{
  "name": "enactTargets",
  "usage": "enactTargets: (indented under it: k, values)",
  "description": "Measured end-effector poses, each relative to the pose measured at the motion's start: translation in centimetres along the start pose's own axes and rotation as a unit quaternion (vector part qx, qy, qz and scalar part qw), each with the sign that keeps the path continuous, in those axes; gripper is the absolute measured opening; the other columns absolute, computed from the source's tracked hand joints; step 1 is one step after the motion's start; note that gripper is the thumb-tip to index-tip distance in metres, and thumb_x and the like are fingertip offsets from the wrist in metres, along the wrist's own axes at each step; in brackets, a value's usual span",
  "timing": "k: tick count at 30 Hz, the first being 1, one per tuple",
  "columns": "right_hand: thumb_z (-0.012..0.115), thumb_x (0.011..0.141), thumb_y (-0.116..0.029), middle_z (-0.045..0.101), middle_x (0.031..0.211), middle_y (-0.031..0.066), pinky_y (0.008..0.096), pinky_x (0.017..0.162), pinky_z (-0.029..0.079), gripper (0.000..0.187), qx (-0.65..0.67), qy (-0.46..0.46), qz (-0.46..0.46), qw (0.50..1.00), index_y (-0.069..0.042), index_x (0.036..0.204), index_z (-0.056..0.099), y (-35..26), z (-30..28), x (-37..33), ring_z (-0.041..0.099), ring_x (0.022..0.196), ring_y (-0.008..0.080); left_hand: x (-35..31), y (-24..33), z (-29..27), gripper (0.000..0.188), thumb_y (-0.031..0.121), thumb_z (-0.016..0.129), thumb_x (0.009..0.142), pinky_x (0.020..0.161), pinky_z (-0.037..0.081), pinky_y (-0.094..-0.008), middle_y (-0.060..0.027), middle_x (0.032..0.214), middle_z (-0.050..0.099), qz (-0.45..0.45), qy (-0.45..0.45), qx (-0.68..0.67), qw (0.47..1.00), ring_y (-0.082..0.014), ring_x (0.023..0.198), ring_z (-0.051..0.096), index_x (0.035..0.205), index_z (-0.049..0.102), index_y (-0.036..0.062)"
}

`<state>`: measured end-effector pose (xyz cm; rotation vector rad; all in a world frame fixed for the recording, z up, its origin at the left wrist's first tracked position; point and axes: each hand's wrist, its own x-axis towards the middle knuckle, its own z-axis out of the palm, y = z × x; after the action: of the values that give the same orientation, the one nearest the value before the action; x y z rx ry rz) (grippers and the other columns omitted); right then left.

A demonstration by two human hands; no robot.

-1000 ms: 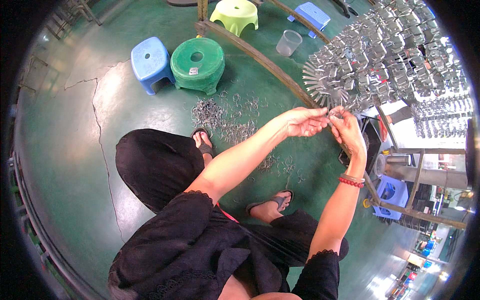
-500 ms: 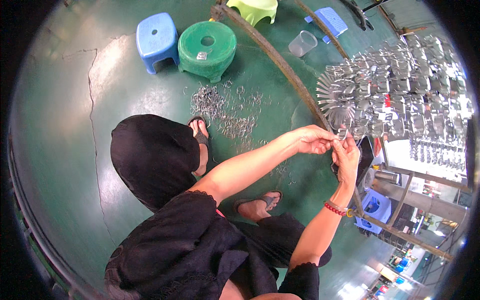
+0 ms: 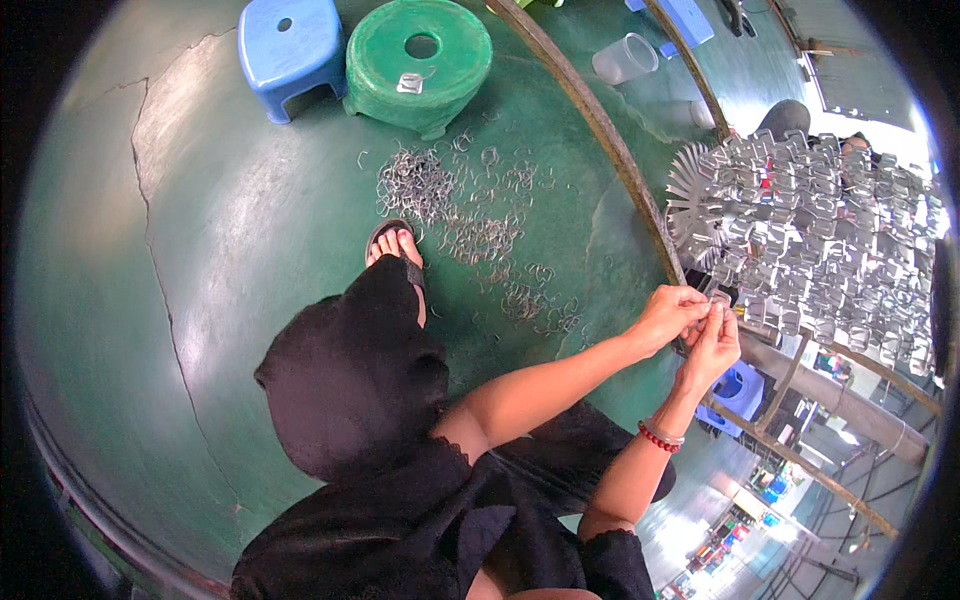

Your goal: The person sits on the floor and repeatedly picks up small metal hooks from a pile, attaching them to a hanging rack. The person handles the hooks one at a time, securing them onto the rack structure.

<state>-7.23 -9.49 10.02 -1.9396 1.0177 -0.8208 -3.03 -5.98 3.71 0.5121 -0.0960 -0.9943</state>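
My left hand [image 3: 670,316] and my right hand [image 3: 712,348] meet at the right, fingertips pinched together around a small silver metal piece [image 3: 719,297], mostly hidden by the fingers. Just beyond them hang dense rows of bent, shiny metal pieces [image 3: 820,230]. At the near end of these rows, thin metal blades fan out in a round cluster [image 3: 692,200]. A red bead bracelet [image 3: 660,437] circles my right wrist. On the green floor to the left of my hands lies a loose pile of small wire hooks [image 3: 418,185], with more scattered around it.
A brown metal bar [image 3: 610,125] runs from the top down toward my hands. A green round stool [image 3: 450,75] and a blue stool [image 3: 290,50] stand far left. A clear plastic cup [image 3: 627,60] lies beyond the bar. Another blue stool [image 3: 738,395] sits under the frame.
My view has shifted, so the stools and wire pile sit differently in it. Both hands remain together at the small metal piece, now nearer the lower edge of the hanging rows.
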Motion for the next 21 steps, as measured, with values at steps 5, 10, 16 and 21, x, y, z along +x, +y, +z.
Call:
enactTargets:
  k: [5,10,16,21]
  values:
    - [0.056,0.093,-0.017,0.046,0.056,-0.0056,0.0171,0.039,0.024,0.019,-0.019,-0.014,0.015,1.0,-0.005,0.078,0.059,0.2,-0.2,0.1,0.035,0.045,0.0005,0.4,0.3,-0.6,0.018,0.015,0.06,0.088,0.051,0.044,-0.0225,-0.0017,0.072,0.061,-0.03,-0.004,-0.006,1.0,-0.0075,0.06,0.053,0.09,0.066,-0.0017]
    - [0.054,0.094,-0.019,0.045,0.054,-0.0058,0.0176,0.041,0.024,0.02,-0.031,-0.01,-0.018,0.999,-0.005,0.081,0.061,1.1,-0.5,0.4,0.035,0.046,0.0006,0.1,-0.2,-2.0,0.021,0.018,0.061,0.088,0.054,0.045,-0.0219,-0.001,0.08,0.062,-0.07,-0.055,0.026,0.996,-0.0073,0.067,0.053,0.098,0.067,0.0]
    - [0.05,0.096,-0.022,0.041,0.051,-0.0052,0.0184,0.039,0.026,0.026,-0.081,0.02,-0.072,0.994,-0.007,0.076,0.055,2.0,-0.1,1.1,0.037,0.044,0.0013,-0.1,-2.7,-6.0,0.028,0.026,0.062,0.086,0.056,0.046,-0.0234,-0.0025,0.082,0.063,-0.121,-0.087,0.163,0.975,-0.0075,0.066,0.052,0.101,0.068,0.0026]
    - [0.053,0.093,-0.017,0.051,0.061,0.0025,0.0265,0.049,0.038,0.02,-0.134,0.067,-0.138,0.979,-0.001,0.081,0.057,3.5,0.9,2.3,0.045,0.053,0.0095,-0.7,-2.2,-8.9,0.028,0.029,0.064,0.082,0.056,0.048,-0.0255,-0.0031,0.079,0.066,-0.074,-0.077,0.268,0.958,-0.0092,0.064,0.057,0.094,0.07,0.0051]
